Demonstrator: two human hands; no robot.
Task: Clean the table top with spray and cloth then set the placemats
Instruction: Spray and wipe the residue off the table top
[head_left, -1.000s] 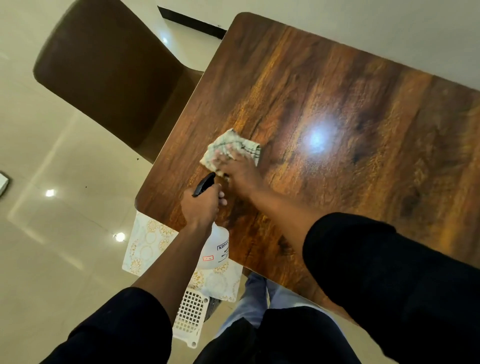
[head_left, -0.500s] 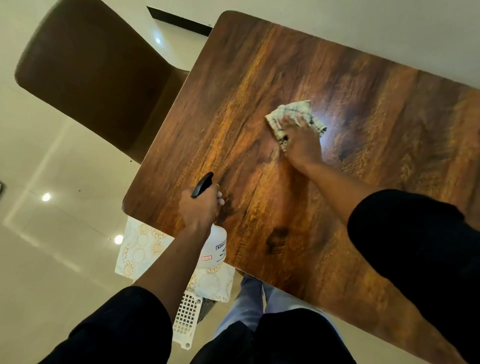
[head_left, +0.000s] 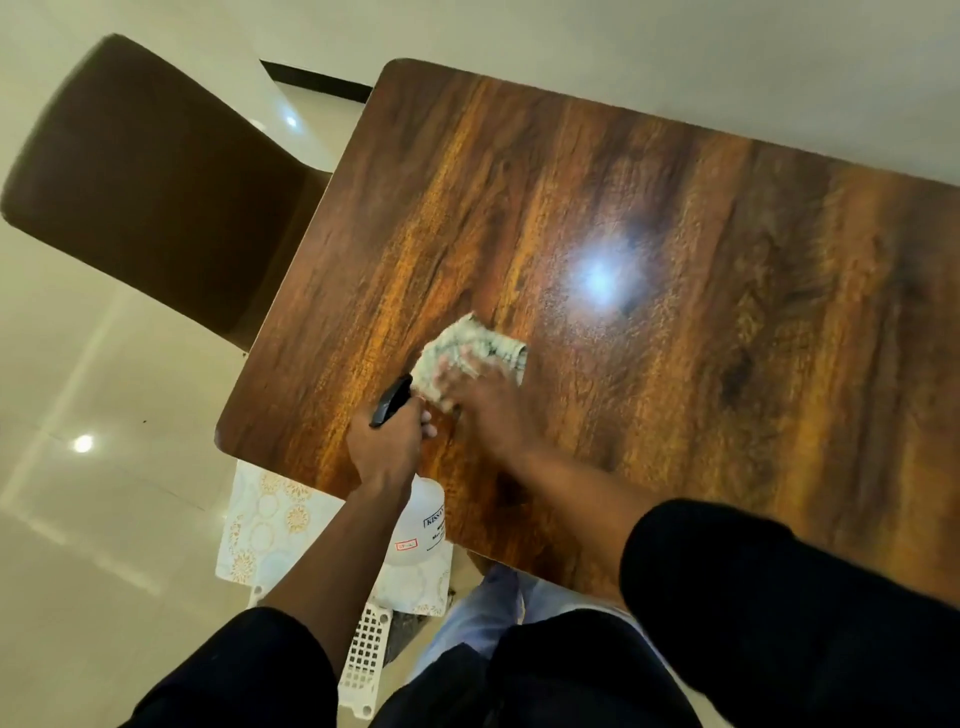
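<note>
1. Glossy pale floor tiles and a brown chair (head_left: 150, 187) frame your wood-grain tabletop (head_left: 675, 249), which shows a bright lamp glare near its middle.
2. Your right hand (head_left: 483, 400) lies flat on the checked cloth (head_left: 470, 353), fingers spread and pressing it down on the tabletop, between the glare and the tabletop's near edge. Both are motion-blurred, so the stroke is fast.
3. Half a second ago that cloth sat right by the glare; it has now swept back toward the near edge, close to where it was a second ago. You look to be midway through back-and-forth wiping passes.
4. Your left hand (head_left: 387, 441) stays curled tight round the neck of the spray bottle (head_left: 421, 525), black trigger head pointing toward the cloth, white body hanging just over the tabletop's near edge. It has barely moved.
5. The cloth now nearly touches the trigger head, so mind you do not knock the bottle on the next pass.
6. Patterned placemats (head_left: 270, 525) wait below the tabletop's near corner, on a white lattice stool (head_left: 363, 660), not yet set.
7. My judgement: the far side and right part of the tabletop likely need wiping before the placemats go down.
</note>
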